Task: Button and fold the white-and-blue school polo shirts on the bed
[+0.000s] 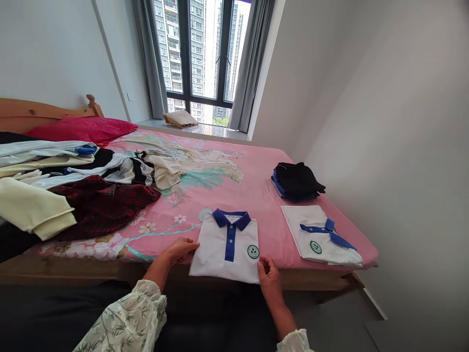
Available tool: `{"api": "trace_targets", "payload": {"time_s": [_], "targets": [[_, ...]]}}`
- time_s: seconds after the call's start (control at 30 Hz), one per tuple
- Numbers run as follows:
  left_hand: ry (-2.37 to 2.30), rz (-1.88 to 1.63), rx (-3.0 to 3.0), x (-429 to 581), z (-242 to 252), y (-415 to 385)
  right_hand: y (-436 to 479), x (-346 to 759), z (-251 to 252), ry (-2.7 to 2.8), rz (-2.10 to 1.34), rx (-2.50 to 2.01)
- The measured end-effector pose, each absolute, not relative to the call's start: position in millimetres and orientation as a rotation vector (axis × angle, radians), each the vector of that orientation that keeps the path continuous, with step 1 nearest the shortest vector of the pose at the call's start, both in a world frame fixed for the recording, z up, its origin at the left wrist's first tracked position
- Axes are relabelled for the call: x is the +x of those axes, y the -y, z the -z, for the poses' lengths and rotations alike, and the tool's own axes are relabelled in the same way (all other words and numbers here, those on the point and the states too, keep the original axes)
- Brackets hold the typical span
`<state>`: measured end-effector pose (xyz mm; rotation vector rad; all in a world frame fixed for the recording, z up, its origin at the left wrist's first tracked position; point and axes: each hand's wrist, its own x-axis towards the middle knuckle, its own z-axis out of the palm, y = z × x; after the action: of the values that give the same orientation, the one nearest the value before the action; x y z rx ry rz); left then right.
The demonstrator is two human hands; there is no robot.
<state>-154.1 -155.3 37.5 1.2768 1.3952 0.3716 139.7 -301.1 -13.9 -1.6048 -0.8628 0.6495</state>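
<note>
A folded white polo shirt (222, 247) with a blue collar and a round green badge lies at the near edge of the bed. My left hand (180, 250) grips its lower left corner with curled fingers. At the shirt's lower right corner, my right hand (269, 276) pinches the fabric. A second folded white polo (318, 234) of the same kind lies to the right. Behind that one sits a folded pile of black and blue clothes (296, 182).
The bed has a pink flowered sheet (252, 190) and a wooden frame. A heap of unfolded clothes (76, 186) covers its left side, with a red pillow (82, 129) behind. A beige folded item (180, 119) rests on the window sill. A grey wall stands on the right.
</note>
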Motion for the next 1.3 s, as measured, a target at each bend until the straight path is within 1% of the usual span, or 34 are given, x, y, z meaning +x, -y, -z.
{"api": "trace_targets", "payload": {"time_s": [0.17, 0.4, 0.6, 0.77, 0.93, 1.0, 1.07, 1.13, 1.2, 1.23, 1.3], "targets": [[-1.418, -0.421, 1.289, -152.6, -35.8, 163.1, 302.2, 143.1, 21.4, 0.828, -0.683, -1.628], [-1.356, -0.328, 1.36, -166.9, -44.8, 171.4, 313.1, 139.9, 23.5, 0.783, -0.742, -1.666], [-1.487, -0.357, 1.42, -157.9, -34.4, 181.8, 315.3, 136.0, 29.9, 0.738, -0.885, -1.646], [-1.533, -0.324, 1.442, -159.1, -26.6, 191.6, 314.8, 135.4, 24.8, 0.712, -1.079, -1.576], [-1.688, -0.353, 1.467, -162.2, -18.2, 201.6, 312.7, 133.1, 23.6, 0.686, -1.149, -1.518], [-1.841, -0.438, 1.325, -153.3, -12.0, 217.7, 310.4, 131.5, 25.3, 0.676, -1.203, -1.533], [-1.854, -0.594, 0.932, -136.2, -5.6, 239.1, 308.8, 129.7, 26.6, 0.678, -1.26, -1.523], [-1.563, -0.702, 0.476, -115.6, -1.0, 258.4, 308.7, 128.1, 26.6, 0.66, -1.278, -1.485], [-1.244, -0.782, 0.202, -99.2, 0.7, 269.3, 310.2, 127.7, 24.4, 0.618, -1.296, -1.446], [-1.165, -0.854, 0.136, -94.4, 0.5, 271.2, 311.5, 128.1, 22.6, 0.599, -1.311, -1.426], [-1.156, -1.048, 0.066, -91.8, -1.2, 269.8, 314.4, 128.7, 17.9, 0.567, -1.346, -1.376]]}}
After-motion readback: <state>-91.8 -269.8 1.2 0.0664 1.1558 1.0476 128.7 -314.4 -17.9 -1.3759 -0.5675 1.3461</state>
